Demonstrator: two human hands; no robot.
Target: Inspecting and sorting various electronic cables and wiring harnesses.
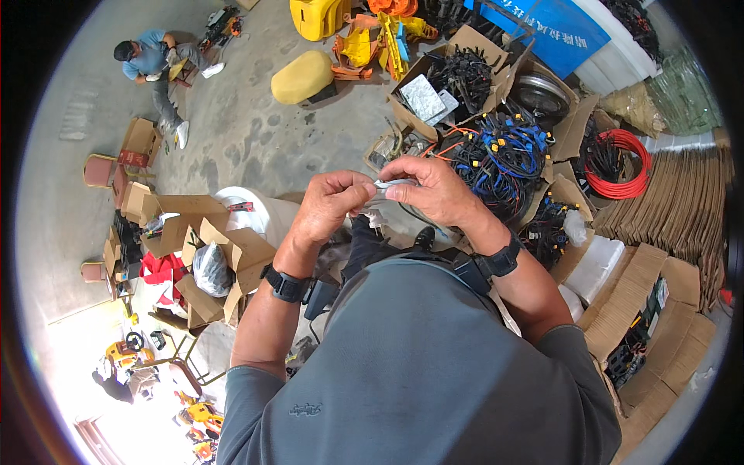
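Observation:
In front of my chest both hands pinch a thin whitish-grey cable-like piece (384, 184), which runs between them. My left hand (333, 203) closes thumb and forefinger at its left end. Close beside it, my right hand (434, 190) grips the other side with thumb and fingers, the fingertips of the two hands nearly touching. A small white piece (375, 219) shows just below the left fingertips; whether it belongs to the cable-like piece I cannot tell. Much of what I hold is covered by my fingers.
Ahead on the right sits a heap of blue and black wiring (504, 159), with a box of black cables (461, 74) behind it. A red hose coil (647, 167) lies further right. A white bucket (260, 209) and opened cartons (248, 260) stand left. Another person (151, 58) sits far left.

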